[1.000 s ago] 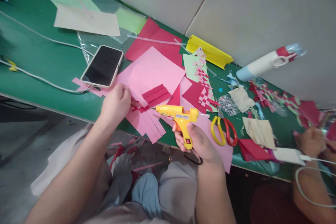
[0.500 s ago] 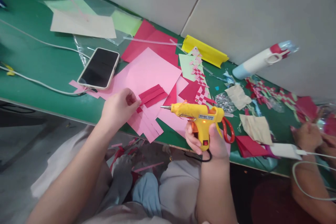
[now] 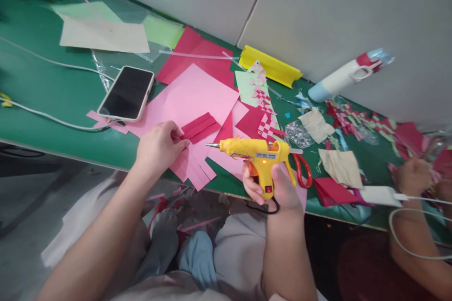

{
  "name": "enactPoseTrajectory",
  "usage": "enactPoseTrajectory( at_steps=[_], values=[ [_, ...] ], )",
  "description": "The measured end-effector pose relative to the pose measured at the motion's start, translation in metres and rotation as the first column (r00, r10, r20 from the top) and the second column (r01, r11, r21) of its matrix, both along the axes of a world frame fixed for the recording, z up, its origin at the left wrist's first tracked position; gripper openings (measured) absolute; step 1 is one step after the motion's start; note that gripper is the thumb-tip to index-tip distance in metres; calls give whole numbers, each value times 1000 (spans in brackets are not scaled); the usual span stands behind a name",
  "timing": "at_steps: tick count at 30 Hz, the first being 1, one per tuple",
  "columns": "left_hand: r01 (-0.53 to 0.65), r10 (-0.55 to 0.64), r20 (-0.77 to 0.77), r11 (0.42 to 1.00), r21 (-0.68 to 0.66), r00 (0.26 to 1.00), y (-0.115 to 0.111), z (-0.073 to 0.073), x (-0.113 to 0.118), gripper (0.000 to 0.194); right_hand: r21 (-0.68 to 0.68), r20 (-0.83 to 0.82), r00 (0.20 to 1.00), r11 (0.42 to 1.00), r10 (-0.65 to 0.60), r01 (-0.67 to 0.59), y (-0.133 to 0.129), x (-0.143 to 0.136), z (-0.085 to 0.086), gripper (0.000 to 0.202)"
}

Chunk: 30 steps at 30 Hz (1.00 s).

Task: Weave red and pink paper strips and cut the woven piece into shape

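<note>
My right hand (image 3: 270, 186) is wrapped around the handle of a yellow glue gun (image 3: 256, 149), held level above the table edge with its metal nozzle pointing left. A small orange light glows on its side, and a clear glue stick (image 3: 295, 151) pokes out at the back. To the left, my left hand (image 3: 158, 148) is closed in a pinch at the edge of the dark red paper strips (image 3: 200, 127). What lies between thumb and fingers is mostly hidden. Beneath are pink strips (image 3: 197, 169) and a large pink sheet (image 3: 197, 89).
A phone (image 3: 127, 93) lies left of the papers, with white cables nearby. Behind are a folded yellow sheet (image 3: 270, 67) and woven paper fish (image 3: 264, 127). Red-handled scissors (image 3: 302, 171), cloth pouches (image 3: 341, 167) and a bottle (image 3: 344, 77) sit rightward. Another person's hands (image 3: 415, 176) work at far right.
The view has shifted slightly, so most things sit a little further left. The glue gun's nozzle is a bit nearer my left hand, and the glue stick shows more clearly at its back.
</note>
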State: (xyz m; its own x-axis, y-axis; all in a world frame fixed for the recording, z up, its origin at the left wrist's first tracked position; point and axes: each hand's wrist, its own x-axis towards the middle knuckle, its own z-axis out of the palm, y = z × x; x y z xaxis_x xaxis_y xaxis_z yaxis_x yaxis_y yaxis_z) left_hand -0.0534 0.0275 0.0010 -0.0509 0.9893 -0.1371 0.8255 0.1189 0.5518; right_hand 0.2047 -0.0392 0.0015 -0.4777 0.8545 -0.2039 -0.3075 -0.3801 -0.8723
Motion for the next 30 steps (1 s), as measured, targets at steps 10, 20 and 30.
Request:
enactPoseTrajectory(
  at_steps=[10,20,30],
  values=[
    [49,-48,-17,998,38,999,2,-1,0,18,9,14,1000,1000,3,-3,0,-3,6,55],
    [-7,11,-29,991,131,1000,-6,3,-11,20,-17,21,1000,1000,-13,14,1,4,-3,55],
    [535,-413,-370,775,336,832,-28,-11,-25,38,21,41,999,1000,14,-15,9,1,-3,55]
  ],
)
